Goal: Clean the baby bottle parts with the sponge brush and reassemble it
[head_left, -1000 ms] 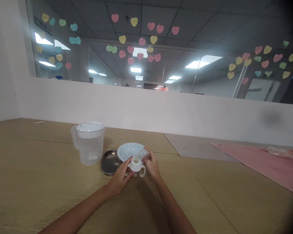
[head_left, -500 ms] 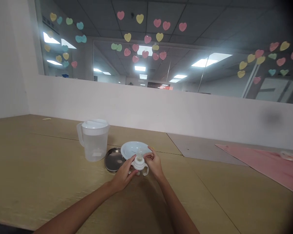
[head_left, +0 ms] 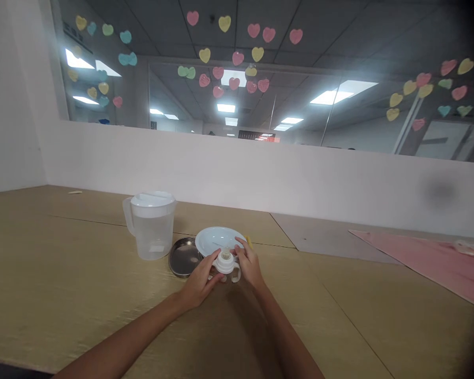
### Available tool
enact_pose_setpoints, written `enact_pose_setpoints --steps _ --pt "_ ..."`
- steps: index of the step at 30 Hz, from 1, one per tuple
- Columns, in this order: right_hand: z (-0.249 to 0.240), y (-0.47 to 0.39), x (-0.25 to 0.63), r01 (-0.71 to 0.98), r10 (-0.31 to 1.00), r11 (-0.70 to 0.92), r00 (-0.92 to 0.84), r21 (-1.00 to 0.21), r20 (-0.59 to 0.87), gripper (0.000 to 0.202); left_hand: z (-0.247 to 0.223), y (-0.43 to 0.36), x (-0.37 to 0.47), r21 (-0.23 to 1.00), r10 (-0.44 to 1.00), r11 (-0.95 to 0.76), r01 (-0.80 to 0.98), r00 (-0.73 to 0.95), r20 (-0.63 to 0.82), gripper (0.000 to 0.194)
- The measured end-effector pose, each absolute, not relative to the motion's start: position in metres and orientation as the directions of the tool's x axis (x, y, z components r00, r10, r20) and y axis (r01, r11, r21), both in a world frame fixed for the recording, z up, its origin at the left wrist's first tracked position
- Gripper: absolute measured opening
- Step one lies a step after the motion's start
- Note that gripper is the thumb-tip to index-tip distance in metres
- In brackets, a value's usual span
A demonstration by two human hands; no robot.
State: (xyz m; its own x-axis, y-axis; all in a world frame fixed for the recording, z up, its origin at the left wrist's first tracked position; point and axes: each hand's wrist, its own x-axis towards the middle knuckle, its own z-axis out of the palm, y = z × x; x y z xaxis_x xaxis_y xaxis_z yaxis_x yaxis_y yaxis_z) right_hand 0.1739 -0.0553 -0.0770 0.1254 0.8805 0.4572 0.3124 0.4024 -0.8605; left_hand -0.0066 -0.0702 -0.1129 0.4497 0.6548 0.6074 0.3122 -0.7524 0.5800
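A baby bottle point(head_left: 225, 266) with a white collar, white side handles and a clear teat stands upright between my hands. My left hand point(head_left: 199, 279) grips it from the left, with the fingers on the collar and the thumb in front. My right hand point(head_left: 249, 267) is bent around the upper right side, its fingers at the collar and beside the teat. The bottle's lower body is mostly hidden. Right behind it lies a pale blue-white plate point(head_left: 211, 239), partly covered by my fingers.
A round metal dish point(head_left: 185, 258) sits left of the plate. Beyond it stands a lidded clear pitcher point(head_left: 154, 231) with liquid inside. Something yellow point(head_left: 249, 241) shows at the plate's right edge. A pink sheet point(head_left: 426, 258) lies at the right, before the white wall point(head_left: 221, 168).
My right fingers have shifted slightly inward beside the teat. My left hand keeps its grip on the bottle. The view has tilted a little.
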Motion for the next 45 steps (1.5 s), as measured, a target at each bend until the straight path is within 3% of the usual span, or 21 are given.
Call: enact_pose_setpoints --steps 8,16,21,25,31,33,36,40,45 --pt "-0.076 -0.065 0.169 0.526 0.813 0.483 0.026 -0.7 0.581 0.045 -0.11 -0.072 -0.006 0.581 0.643 -0.761 0.289 0.455 0.616 0.058" --pt "-0.074 -0.083 0.148 0.688 0.71 0.545 -0.074 -0.479 0.701 0.029 -0.114 -0.073 -0.006 0.647 0.7 -0.707 0.285 0.409 0.585 0.069" --pt "-0.072 -0.079 0.145 0.62 0.749 0.514 0.012 -0.592 0.662 0.021 -0.109 -0.073 -0.002 0.733 0.761 -0.632 0.25 0.38 0.526 0.084" --pt "-0.061 -0.079 0.156 0.468 0.844 0.508 -0.1 -0.724 0.527 0.028 -0.105 -0.072 -0.003 0.751 0.778 -0.61 0.252 0.374 0.506 0.089" --pt "-0.042 -0.089 0.174 0.139 0.902 0.364 -0.3 -0.921 0.311 0.068 -0.098 -0.076 -0.004 0.744 0.744 -0.635 0.207 0.423 0.518 0.084" --pt "-0.04 -0.088 0.182 0.043 0.89 0.357 -0.317 -0.933 0.326 0.073 -0.099 -0.077 -0.004 0.737 0.748 -0.638 0.223 0.408 0.524 0.083" --pt "-0.04 -0.082 0.192 -0.063 0.89 0.413 -0.185 -0.909 0.417 0.061 -0.103 -0.078 -0.001 0.72 0.751 -0.649 0.248 0.362 0.553 0.083" --pt "-0.04 -0.081 0.186 -0.034 0.903 0.41 -0.126 -0.911 0.411 0.045 -0.108 -0.077 0.002 0.728 0.773 -0.628 0.276 0.333 0.54 0.086" --pt "-0.038 -0.091 0.171 0.281 0.901 0.427 -0.213 -0.86 0.378 0.063 -0.107 -0.076 0.002 0.712 0.753 -0.648 0.27 0.366 0.547 0.089"
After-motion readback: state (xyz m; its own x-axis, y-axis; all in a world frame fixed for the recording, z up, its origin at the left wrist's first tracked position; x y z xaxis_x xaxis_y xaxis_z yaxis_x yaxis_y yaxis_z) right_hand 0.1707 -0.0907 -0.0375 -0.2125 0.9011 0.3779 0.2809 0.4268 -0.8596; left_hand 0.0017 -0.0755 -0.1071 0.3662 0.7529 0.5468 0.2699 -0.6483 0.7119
